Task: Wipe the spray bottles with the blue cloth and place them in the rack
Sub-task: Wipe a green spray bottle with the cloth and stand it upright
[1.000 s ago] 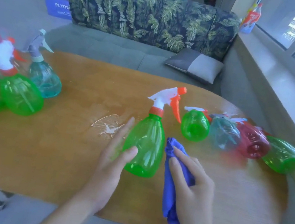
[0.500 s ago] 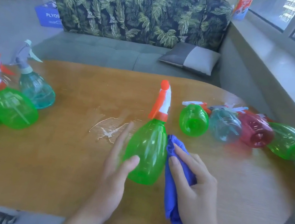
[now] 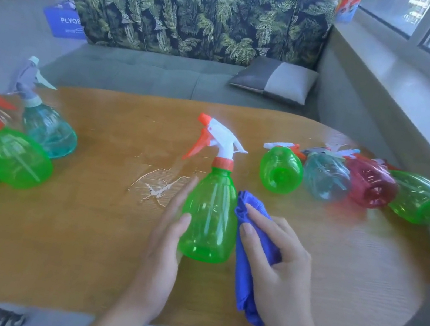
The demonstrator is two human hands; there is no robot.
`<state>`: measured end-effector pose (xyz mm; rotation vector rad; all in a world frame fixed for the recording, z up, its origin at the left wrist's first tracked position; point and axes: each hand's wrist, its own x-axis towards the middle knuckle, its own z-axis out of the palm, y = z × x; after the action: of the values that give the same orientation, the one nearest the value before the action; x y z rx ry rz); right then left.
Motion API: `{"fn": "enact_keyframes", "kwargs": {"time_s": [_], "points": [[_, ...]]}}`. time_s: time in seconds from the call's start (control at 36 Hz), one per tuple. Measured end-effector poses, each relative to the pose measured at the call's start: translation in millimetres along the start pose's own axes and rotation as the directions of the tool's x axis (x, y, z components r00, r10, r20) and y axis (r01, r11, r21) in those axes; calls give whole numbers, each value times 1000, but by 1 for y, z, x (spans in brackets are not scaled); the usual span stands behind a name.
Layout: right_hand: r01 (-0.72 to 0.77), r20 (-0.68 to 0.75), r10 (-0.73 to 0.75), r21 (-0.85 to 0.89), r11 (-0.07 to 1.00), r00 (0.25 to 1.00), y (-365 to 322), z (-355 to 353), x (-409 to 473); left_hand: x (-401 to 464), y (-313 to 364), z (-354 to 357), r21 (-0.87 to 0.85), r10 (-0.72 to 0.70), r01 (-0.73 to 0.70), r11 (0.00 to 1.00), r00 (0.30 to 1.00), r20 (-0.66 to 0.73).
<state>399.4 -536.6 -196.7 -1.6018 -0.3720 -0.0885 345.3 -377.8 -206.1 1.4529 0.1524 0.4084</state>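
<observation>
**Green bottle between two hands, cloth on its right flank**

Here the green spray bottle (image 3: pixel 209 219) stands upright near the middle of the wooden table (image 3: pixel 67 237), its translucent, pear-shaped plastic body topped by an orange collar and a white trigger head whose orange nozzle points toward ten o'clock. The left hand (image 3: pixel 162 250) lies flat against the bottle's nine o'clock side, fingers straight, thumb touching the plastic. The right hand (image 3: pixel 275 269) presses the crumpled blue cloth (image 3: pixel 249 256) against the three o'clock side, fingers curled round the soft folds.

At eleven o'clock from the bottle a thin puddle (image 3: pixel 159 184) glistens on the grained wood. Toward two o'clock four bottles lie on their sides in a row, touching: green (image 3: pixel 281 169), teal (image 3: pixel 326 178), red (image 3: pixel 369 183), green (image 3: pixel 417 198). At nine o'clock stand two more green bottles (image 3: pixel 17 158) and a teal one (image 3: pixel 48 129).
</observation>
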Motion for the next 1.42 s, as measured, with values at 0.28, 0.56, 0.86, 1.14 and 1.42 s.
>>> {"fn": "enact_keyframes", "kwargs": {"time_s": [0.28, 0.56, 0.86, 1.14, 1.42], "points": [[187, 47, -181, -181, 966, 982, 1, 0, -1, -1, 3, 0, 32, 4, -3, 999, 1000, -17], [473, 113, -490, -517, 714, 864, 1, -27, 30, -4, 4, 2, 70, -69, 63, 996, 994, 83], [625, 320, -546, -520, 581, 774, -5, -45, 42, -11, -2, 8, 54, -96, 89, 995, 987, 127], [530, 187, -538, -598, 601, 822, -3, -54, 56, -13, 0, 11, 60, -132, 124, 990, 979, 153], [495, 152, -515, -591, 637, 843, -8, -53, 59, -14, 2, 10, 101, -117, 101, 990, 978, 175]]}}
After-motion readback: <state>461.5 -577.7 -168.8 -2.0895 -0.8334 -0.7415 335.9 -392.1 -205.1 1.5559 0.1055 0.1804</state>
